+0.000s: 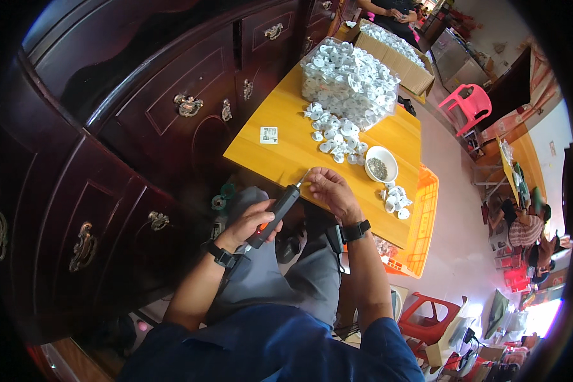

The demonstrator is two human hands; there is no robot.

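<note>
Right hand [336,193]: thumb and fingers bent in toward each other at the tip of a screwdriver; whether they meet, or pinch a small piece, cannot be told. Left hand [247,225]: closed around the thick dark handle of that screwdriver [282,209], thumb along the top. Screwdriver: long axis slanting from the left palm away from the body and rightward, its thin metal shaft ending at the right fingertips, touching or just beside them. Bowl [382,152], white, holding small metal bits [377,169]: right of the right fingers and slightly beyond, the right hand being nearer. White plastic parts, small cluster [396,200]: right of the right fingers, past the wrist side. White plastic parts, loose heap [339,138]: beyond the right fingers. Clear tub [383,105], piled with like parts: farther out, same direction. Paper card [268,135]: beyond and left of the fingers, on the yellow table [275,163].
</note>
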